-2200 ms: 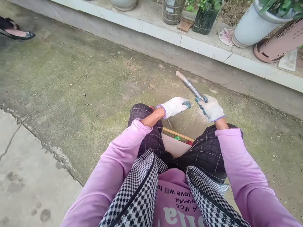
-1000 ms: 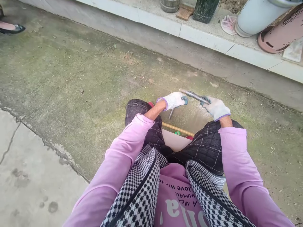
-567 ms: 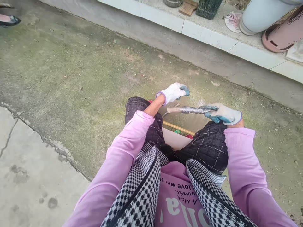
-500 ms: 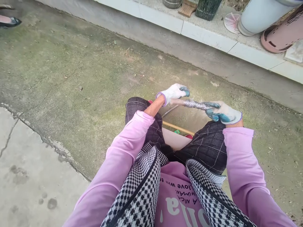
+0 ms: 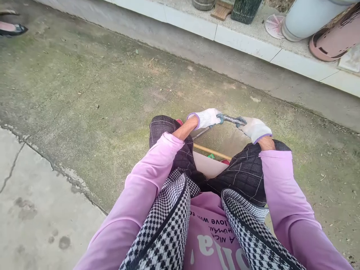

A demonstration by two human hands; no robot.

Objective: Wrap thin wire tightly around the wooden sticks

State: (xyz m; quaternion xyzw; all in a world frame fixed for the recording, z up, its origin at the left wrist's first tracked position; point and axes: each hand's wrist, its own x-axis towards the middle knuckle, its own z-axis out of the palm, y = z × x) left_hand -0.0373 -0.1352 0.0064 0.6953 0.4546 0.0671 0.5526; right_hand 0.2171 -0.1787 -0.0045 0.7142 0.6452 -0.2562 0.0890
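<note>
Between my hands is a rod wound with silvery wire or tape (image 5: pixel 231 119), held above the ground in front of my knees. My left hand (image 5: pixel 208 118), in a white glove with blue-green fingertips, is closed around its left end. The matching glove of my right hand (image 5: pixel 253 128) wraps the right end, with the fingers curled over it. A thin greyish strand or rod (image 5: pixel 201 133) runs from below my left hand toward my left knee; whether it joins the wound rod, I cannot tell. Both ends of the wound rod are hidden in the gloves.
Below my hands a yellow bar (image 5: pixel 210 150) crosses between my knees, with a green scrap (image 5: pixel 210 156) beside it. A tiled ledge (image 5: pixel 242 42) runs along the far side, bearing a white bucket (image 5: pixel 308 18) and a pink container (image 5: pixel 329 43). Another person's shoe (image 5: pixel 14 30) is at the upper left.
My left hand has come down and closed on the wound rod's left end, which was bare before. My right hand has shifted left and turned over the rod.
</note>
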